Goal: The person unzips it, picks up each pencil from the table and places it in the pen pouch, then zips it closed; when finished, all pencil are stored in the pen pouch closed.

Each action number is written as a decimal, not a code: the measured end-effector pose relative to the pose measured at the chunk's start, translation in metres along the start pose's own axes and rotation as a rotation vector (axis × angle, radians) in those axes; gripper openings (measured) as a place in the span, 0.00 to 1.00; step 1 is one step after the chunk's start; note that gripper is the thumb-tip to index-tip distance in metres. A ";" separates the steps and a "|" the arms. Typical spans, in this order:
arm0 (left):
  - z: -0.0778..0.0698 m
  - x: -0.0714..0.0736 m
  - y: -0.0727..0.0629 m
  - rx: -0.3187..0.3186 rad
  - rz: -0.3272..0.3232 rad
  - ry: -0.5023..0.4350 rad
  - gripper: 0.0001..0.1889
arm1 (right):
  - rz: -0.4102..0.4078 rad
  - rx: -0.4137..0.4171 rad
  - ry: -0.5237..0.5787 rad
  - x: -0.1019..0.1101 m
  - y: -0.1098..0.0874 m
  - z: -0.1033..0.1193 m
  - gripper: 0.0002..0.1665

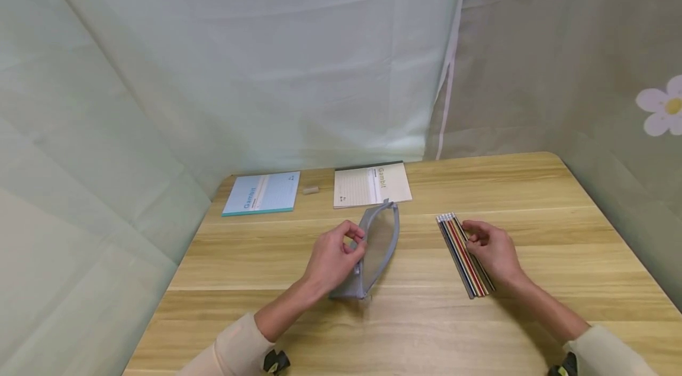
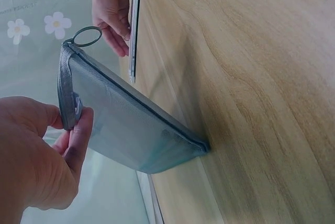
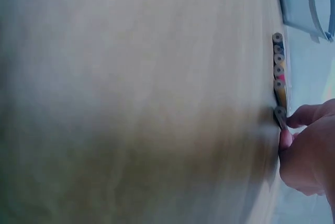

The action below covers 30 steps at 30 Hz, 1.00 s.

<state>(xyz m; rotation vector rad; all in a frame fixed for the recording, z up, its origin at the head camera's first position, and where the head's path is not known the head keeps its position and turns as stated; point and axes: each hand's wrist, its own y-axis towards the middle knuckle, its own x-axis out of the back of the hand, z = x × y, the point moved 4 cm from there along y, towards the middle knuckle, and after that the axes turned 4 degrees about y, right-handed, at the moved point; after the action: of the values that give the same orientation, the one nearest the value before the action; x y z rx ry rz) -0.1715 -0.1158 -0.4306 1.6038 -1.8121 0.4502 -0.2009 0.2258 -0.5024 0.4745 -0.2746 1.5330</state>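
Note:
My left hand [image 1: 334,251] pinches the rim of a grey mesh zip pencil case [image 1: 379,243] between thumb and fingers. The case stands on edge with its mouth gaping to the right; a ring-shaped loop [image 2: 88,36] hangs at one corner in the left wrist view. To the right, several pencils [image 1: 462,254] lie side by side, striped in dark, red and gold tones, their white ends pointing away. My right hand [image 1: 492,251] pinches the rightmost dark pencil [image 3: 280,113], which sits slightly apart from the row in the right wrist view.
Along the back of the wooden table [image 1: 533,204] lie a blue notebook [image 1: 262,193] and a cream notebook [image 1: 371,185]. Between them is a small eraser-like block [image 1: 311,190]. Cloth curtains [image 1: 319,68] enclose the table's back and sides.

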 end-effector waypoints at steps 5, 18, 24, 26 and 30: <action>-0.001 0.000 0.000 -0.003 -0.006 0.007 0.07 | -0.059 0.016 -0.023 -0.002 -0.001 0.001 0.24; 0.000 0.000 -0.001 0.001 -0.005 -0.003 0.07 | -0.149 0.040 -0.069 -0.003 -0.002 0.004 0.24; 0.001 0.001 -0.001 0.002 -0.008 0.001 0.08 | -0.140 -0.051 -0.008 -0.001 0.001 0.008 0.26; 0.001 0.001 -0.001 -0.002 -0.012 0.008 0.08 | -0.125 -0.109 0.025 0.000 0.003 0.009 0.27; 0.001 0.001 -0.002 -0.005 -0.018 0.015 0.07 | -0.100 -0.232 0.151 0.003 0.008 0.010 0.27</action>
<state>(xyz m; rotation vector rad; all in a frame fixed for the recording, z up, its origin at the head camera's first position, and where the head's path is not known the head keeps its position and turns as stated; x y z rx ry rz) -0.1702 -0.1172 -0.4311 1.6076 -1.7852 0.4480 -0.2070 0.2236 -0.4911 0.1857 -0.3019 1.4104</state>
